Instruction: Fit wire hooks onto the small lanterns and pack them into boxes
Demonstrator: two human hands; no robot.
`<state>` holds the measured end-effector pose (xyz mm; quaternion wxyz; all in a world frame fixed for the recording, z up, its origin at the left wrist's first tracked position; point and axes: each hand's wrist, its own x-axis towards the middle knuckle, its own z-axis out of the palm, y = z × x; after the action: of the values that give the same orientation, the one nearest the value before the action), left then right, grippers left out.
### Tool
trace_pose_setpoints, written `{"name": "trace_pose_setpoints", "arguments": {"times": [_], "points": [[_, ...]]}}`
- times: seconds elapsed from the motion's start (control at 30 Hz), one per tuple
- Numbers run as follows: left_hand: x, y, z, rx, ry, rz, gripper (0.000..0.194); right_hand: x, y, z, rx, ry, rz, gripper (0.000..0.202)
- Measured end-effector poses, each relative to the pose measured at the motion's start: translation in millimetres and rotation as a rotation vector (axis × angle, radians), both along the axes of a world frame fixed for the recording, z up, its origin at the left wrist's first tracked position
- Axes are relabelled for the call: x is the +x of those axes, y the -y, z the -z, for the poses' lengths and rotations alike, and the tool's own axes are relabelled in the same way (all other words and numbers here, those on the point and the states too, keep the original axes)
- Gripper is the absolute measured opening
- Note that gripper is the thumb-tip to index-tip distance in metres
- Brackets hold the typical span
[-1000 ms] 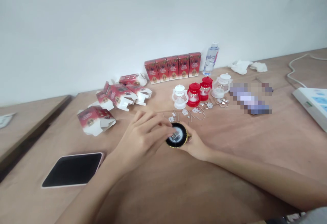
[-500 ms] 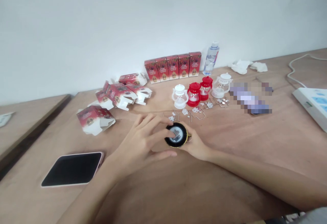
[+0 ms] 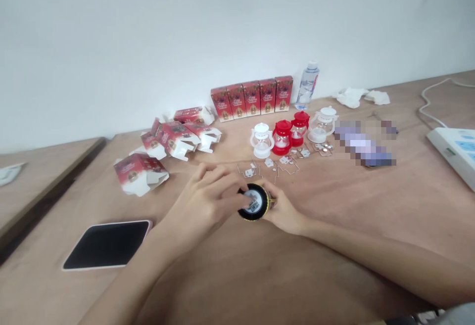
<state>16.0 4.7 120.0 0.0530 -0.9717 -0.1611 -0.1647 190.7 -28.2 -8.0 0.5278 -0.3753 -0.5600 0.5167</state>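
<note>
My right hand (image 3: 285,212) is closed around a small lantern with a black base (image 3: 264,202) and gold trim. It is tipped so that its underside faces me. In the middle of the base sits a pale round recess (image 3: 255,200) with metallic-looking bits in it. Fingers of my left hand (image 3: 210,199) are curled at the base's left side, one fingertip over the recess. The left thumb is hidden, and any small part between those fingers cannot be made out. Just beyond lie thin bent wires and small white and metal pieces (image 3: 269,162).
Two red lanterns (image 3: 282,139) and two white lanterns (image 3: 261,142) stand behind the small parts. Upright red boxes (image 3: 251,100) line the wall beside a water bottle (image 3: 308,85). Open boxes (image 3: 141,171) and a phone (image 3: 107,245) lie left; a white device (image 3: 454,149) sits right.
The lantern has shifted slightly down and left, its base turning a little. My left index finger and thumb, stretched out before, have drawn in, and the thumb is out of sight.
</note>
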Motion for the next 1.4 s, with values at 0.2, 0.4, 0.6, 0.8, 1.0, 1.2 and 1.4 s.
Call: {"name": "trace_pose_setpoints", "arguments": {"times": [0.2, 0.4, 0.6, 0.8, 1.0, 1.2, 1.4], "points": [[5, 5, -4.2, 0.15, -0.096, 0.028, 0.025, 1, 1, 2.2, 0.008, 0.004, -0.019, 0.04], [-6, -6, 1.9, 0.137, -0.065, -0.011, 0.021, 1, 4, 3.4, -0.053, -0.019, 0.062, 0.053], [-24, -18, 48.5, -0.601, 0.329, -0.281, 0.015, 0, 3, 0.7, -0.034, -0.036, 0.218, 0.056], [-8, -2, 106.6, -1.476, 0.933, -0.551, 0.023, 1, 3, 2.6, 0.078, 0.0, 0.36, 0.056], [7, 1, 111.6, -1.682, 1.15, -0.565, 0.026, 0, 6, 5.6, 0.143, 0.079, 0.396, 0.055], [5, -3, 114.1, -1.694, 1.223, -0.591, 0.018, 3, -2, 5.6, 0.045, 0.047, 0.413, 0.059], [-2, -10, 116.2, -1.677, 1.272, -0.505, 0.032, 7, -7, 9.5, -0.102, 0.111, 0.47, 0.043]]}}
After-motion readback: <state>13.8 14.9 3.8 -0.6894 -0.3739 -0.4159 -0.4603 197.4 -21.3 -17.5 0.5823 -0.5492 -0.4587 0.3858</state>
